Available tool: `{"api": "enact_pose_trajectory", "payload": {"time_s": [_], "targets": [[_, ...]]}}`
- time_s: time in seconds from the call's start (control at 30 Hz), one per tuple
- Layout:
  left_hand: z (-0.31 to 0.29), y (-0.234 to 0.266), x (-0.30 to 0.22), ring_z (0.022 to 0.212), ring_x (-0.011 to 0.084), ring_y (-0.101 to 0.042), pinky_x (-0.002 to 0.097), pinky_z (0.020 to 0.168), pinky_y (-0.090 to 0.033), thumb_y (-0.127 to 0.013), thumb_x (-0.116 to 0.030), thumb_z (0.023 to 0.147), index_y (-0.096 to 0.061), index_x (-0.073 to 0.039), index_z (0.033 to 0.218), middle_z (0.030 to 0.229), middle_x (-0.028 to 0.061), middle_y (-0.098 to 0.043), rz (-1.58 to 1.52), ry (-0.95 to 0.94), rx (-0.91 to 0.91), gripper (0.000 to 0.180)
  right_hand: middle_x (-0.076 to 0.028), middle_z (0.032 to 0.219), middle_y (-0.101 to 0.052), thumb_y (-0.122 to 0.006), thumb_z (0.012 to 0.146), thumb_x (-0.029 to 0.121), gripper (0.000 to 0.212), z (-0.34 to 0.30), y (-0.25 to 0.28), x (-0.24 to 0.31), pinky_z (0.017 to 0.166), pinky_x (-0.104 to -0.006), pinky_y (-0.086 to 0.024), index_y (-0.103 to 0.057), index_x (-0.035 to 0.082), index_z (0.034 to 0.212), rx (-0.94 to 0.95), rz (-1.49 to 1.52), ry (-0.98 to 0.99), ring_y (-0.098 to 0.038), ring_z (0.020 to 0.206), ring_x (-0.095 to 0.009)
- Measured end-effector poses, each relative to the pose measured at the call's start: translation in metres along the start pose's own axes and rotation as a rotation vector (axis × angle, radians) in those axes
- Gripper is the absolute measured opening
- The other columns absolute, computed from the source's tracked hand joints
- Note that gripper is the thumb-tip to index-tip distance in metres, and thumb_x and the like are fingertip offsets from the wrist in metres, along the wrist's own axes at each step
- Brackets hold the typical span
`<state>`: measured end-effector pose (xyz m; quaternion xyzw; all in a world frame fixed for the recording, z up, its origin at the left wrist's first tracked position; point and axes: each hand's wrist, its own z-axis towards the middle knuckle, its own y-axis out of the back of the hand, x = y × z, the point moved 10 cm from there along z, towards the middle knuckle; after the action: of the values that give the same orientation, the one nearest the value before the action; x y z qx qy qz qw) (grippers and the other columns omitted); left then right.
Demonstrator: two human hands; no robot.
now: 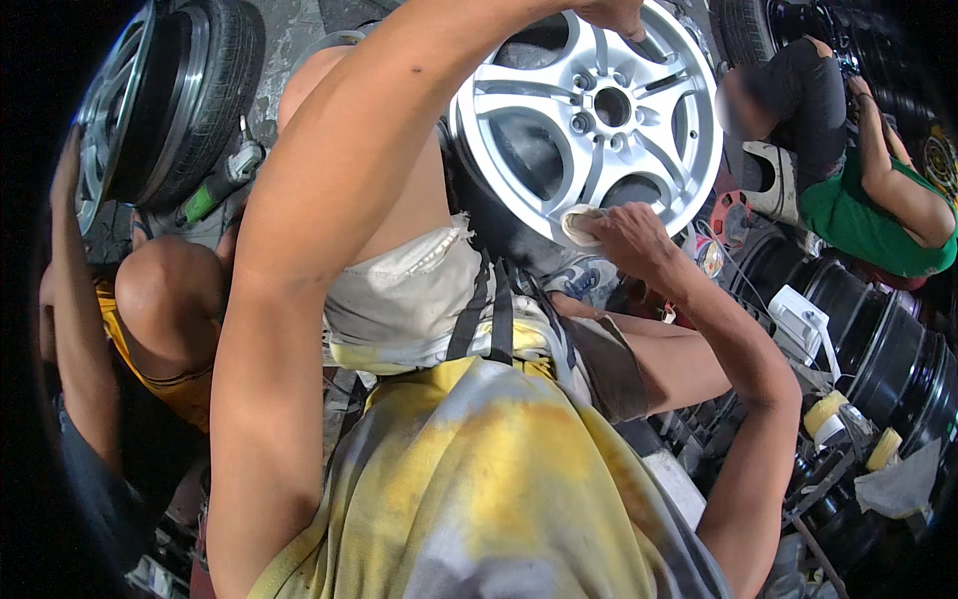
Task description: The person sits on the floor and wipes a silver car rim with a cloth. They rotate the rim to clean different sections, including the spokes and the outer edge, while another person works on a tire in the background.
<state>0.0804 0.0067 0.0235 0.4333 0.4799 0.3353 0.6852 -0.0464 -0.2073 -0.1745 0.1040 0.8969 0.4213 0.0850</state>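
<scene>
A silver alloy wheel rim (654, 130) stands tilted in front of me, with spokes around a dark centre bore. My left hand (614, 14) reaches across to its upper edge, fingers bent over the rim; the frame's top cuts off part of the hand. Down at the lower edge, my right hand (639, 238) pinches a pale folded cloth or pad (582, 227) and presses it against the outer lip. Whether it is cloth or an abrasive pad I cannot tell.
At left, a co-worker's bare knee (170, 285) is near a tyre (215, 95) and a green angle grinder (207, 198). Another person in a green shirt (863, 225) crouches at right. Dark wheel rims (888, 339), a white box (798, 321) and yellow sponges (824, 411) crowd the lower right.
</scene>
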Motion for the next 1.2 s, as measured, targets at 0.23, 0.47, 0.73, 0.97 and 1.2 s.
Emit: {"api": "enact_pose_trajectory", "payload": {"time_s": [0.23,0.47,0.73,0.97,1.2], "targets": [[0.002,0.005,-0.002,0.105,0.0378,-0.069,0.045,0.089,-0.055,-0.07,-0.041,0.089,-0.074,-0.001,0.108,0.11,0.0232,-0.072,-0.025,0.2,0.179,0.045,-0.011,0.08,-0.075,-0.063,0.085,0.012,0.015,0.007,-0.011,0.019,0.063,-0.0357,-0.052,-0.078,0.011,0.083,0.142,-0.095,-0.216,-0.074,0.075,-0.022],[0.0,-0.007,0.002,0.108,0.0369,-0.069,0.0447,0.092,-0.055,-0.07,-0.041,0.088,-0.075,-0.001,0.11,0.113,0.0227,-0.072,-0.048,0.243,0.316,0.046,-0.015,0.085,-0.075,-0.057,0.087,0.012,0.019,0.002,-0.01,-0.005,0.07,-0.0409,-0.057,-0.074,0.005,0.08,0.011,0.419,-0.148,-0.075,0.079,-0.03],[-0.005,0.012,0.009,0.109,0.0363,-0.069,0.0439,0.095,-0.054,-0.07,-0.039,0.087,-0.074,-0.002,0.115,0.114,0.0228,-0.072,-0.039,0.269,0.275,0.046,-0.008,0.114,-0.069,-0.062,0.098,0.025,0.034,-0.063,-0.049,-0.04,0.085,-0.0315,-0.053,-0.067,0.001,0.123,-0.076,1.793,-0.623,-0.064,0.097,-0.015],[0.008,0.002,-0.001,0.109,0.0361,-0.069,0.0432,0.094,-0.054,-0.07,-0.041,0.088,-0.073,-0.002,0.116,0.113,0.0227,-0.072,-0.085,0.222,0.31,0.047,-0.034,0.11,-0.069,-0.059,0.091,0.039,0.058,0.009,-0.034,-0.019,0.09,-0.0452,-0.051,-0.065,-0.014,0.113,-0.075,1.242,-0.711,-0.068,0.103,-0.038],[0.013,-0.024,0.0,0.104,0.0366,-0.07,0.0449,0.091,-0.055,-0.068,-0.043,0.088,-0.075,-0.004,0.113,0.11,0.0229,-0.073,-0.097,0.25,0.403,0.047,-0.038,0.105,-0.067,-0.057,0.093,0.041,0.06,0.014,-0.009,-0.094,0.092,-0.0464,-0.05,-0.064,-0.017,0.106,-0.275,1.09,-0.839,-0.069,0.104,-0.044]]}}
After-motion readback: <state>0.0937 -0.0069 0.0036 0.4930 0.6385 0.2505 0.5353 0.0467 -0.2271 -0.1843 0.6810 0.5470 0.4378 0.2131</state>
